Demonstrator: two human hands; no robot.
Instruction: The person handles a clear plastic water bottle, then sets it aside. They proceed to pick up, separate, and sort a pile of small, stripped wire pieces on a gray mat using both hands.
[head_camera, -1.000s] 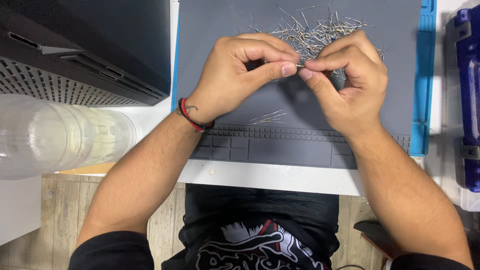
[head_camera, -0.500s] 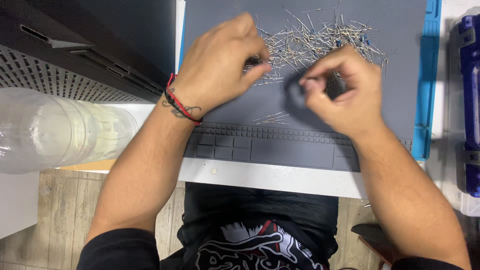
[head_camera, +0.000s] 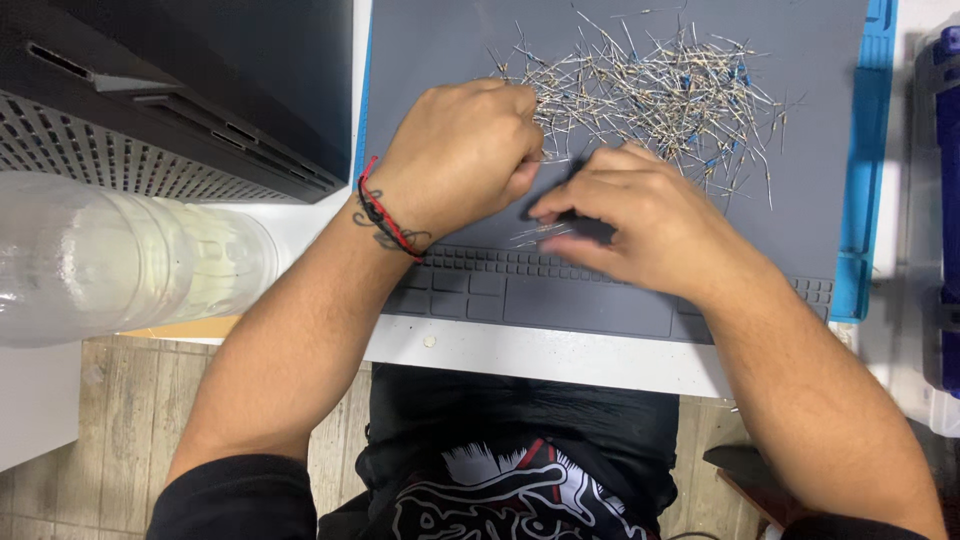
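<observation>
Few loose wire-leaded parts (head_camera: 535, 233) lie on the grey mat (head_camera: 440, 50), near side, long axes roughly left-right. Right hand (head_camera: 640, 225) just beside them, fingers curled low; grip contents hidden, can't tell. Left hand (head_camera: 460, 160) fisted at the pile's left edge, grip hidden too. Main pile (head_camera: 660, 95) sits far right, leads pointing every way.

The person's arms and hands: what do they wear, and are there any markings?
Both hands, left hand and right hand, are bare, without gloves or rings. The left wrist carries a red and black cord bracelet beside a small dark tattoo. Black short sleeves cover the upper arms.
</observation>
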